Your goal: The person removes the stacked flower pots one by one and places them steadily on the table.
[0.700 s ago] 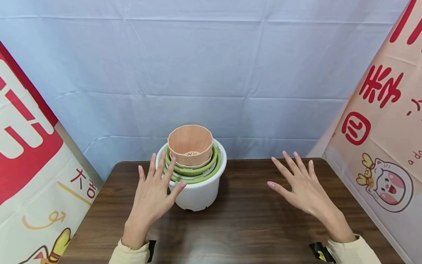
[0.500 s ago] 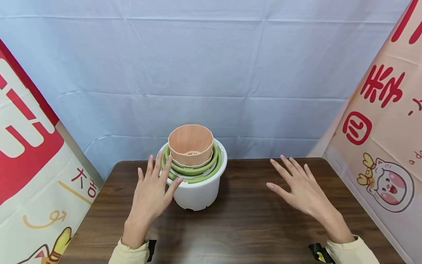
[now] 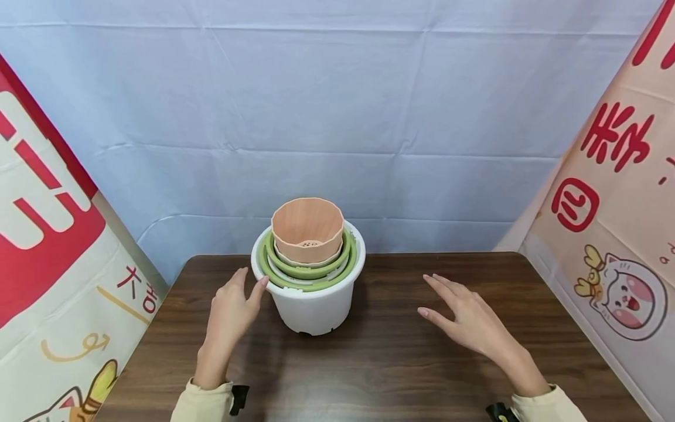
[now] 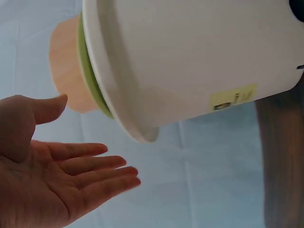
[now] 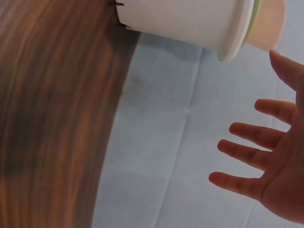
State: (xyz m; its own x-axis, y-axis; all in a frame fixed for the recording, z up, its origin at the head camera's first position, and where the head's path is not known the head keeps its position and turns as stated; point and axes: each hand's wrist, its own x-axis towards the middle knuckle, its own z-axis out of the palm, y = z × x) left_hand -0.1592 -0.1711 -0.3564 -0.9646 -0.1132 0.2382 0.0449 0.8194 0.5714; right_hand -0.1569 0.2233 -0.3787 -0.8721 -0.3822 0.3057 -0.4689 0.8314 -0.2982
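A large white pot [image 3: 314, 310] stands upright on the table, with green-rimmed pots [image 3: 300, 272] nested inside and a peach pot [image 3: 307, 225] on top. My left hand [image 3: 228, 313] is at the white pot's left side, fingers extended; in the left wrist view a gap shows between that hand [image 4: 61, 171] and the white pot [image 4: 180, 52]. My right hand [image 3: 471, 322] hovers well to the right of the pots, fingers straight and nothing held. The right wrist view shows its spread fingers [image 5: 251, 135] apart from the white pot [image 5: 185, 21].
The brown wooden table [image 3: 390, 351] has its back edge just behind the pots. A pale blue cloth [image 3: 327, 105] hangs beyond it. Printed cloths hang at the left [image 3: 74, 275] and at the right [image 3: 622, 234].
Both hands have turned and lowered from a spread, raised pose. The left fingers have moved off from in front of the pot's rim, and the right hand has shifted slightly left. The pots stand unchanged.
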